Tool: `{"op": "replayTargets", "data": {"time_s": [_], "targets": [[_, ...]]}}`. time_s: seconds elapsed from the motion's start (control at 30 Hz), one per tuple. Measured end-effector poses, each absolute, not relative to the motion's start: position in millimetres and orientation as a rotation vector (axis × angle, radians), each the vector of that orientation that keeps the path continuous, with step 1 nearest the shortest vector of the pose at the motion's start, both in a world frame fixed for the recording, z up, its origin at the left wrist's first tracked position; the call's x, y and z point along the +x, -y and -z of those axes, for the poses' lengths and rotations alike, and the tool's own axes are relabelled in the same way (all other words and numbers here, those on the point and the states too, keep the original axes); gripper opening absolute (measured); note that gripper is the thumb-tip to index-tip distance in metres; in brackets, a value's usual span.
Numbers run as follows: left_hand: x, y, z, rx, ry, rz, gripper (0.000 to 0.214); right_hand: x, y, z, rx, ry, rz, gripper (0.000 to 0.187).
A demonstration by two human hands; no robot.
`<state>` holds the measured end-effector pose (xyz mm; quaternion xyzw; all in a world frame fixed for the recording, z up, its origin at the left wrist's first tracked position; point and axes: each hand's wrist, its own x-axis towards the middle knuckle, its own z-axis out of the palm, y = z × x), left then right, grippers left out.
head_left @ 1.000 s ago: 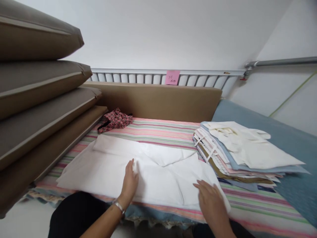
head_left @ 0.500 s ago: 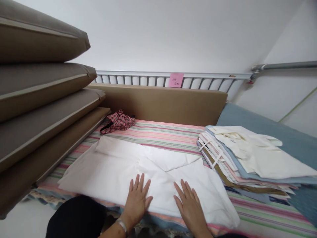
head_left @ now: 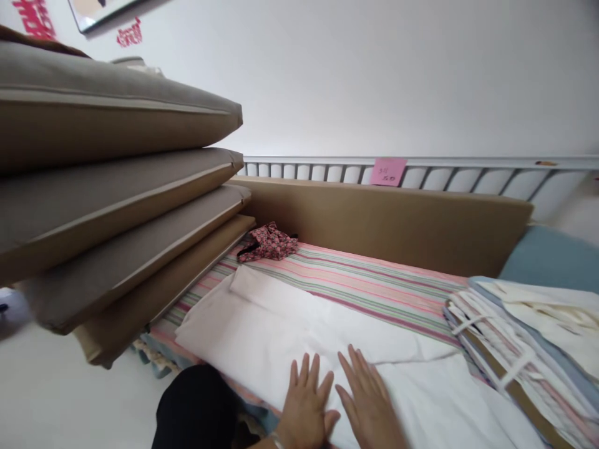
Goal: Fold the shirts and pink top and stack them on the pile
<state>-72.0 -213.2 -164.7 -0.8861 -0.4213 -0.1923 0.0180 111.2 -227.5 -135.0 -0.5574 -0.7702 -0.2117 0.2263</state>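
A white folded cloth (head_left: 271, 318) lies spread over a striped bed cover. My left hand (head_left: 306, 402) rests palm down on its near part, fingers spread. Close beside it on the right, my right hand (head_left: 369, 399) also lies flat on the cloth with fingers stretched out, slightly blurred. Neither hand grips anything. A loose flap edge of the cloth runs to the right of my right hand.
Thick grey-brown cushions (head_left: 131, 206) are stacked at the left. Behind the striped cover (head_left: 369, 271) stands a brown board (head_left: 374, 218). A crumpled floral cloth (head_left: 271, 242) lies near the cushions. Folded fabrics (head_left: 524, 349) are piled at the right. A pink note (head_left: 388, 171) hangs on the radiator.
The view has swung left, so the cushions and cloth appear farther right. My hands have come closer together on the cloth, both staying flat.
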Motion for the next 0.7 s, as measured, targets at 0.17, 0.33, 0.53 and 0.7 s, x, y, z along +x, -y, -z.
{"op": "replayTargets", "data": {"time_s": [0.17,0.33,0.53,0.7], "targets": [[-71.0,210.6,165.3,-2.742,1.247,0.632,0.079,80.1,184.7,147.4,-1.676,2.250,0.343,0.046],[-99.0,197.4,167.2,-2.883,1.035,0.573,0.071,93.2,173.4,180.0,-1.608,2.246,0.415,0.050],[-207.8,133.8,134.6,-2.516,1.879,0.494,0.047,92.7,172.4,191.0,-1.596,2.176,0.565,0.054],[-276.4,76.4,101.0,-2.030,2.470,0.398,0.053,93.9,172.1,189.5,-1.568,2.194,0.584,0.053]]}}
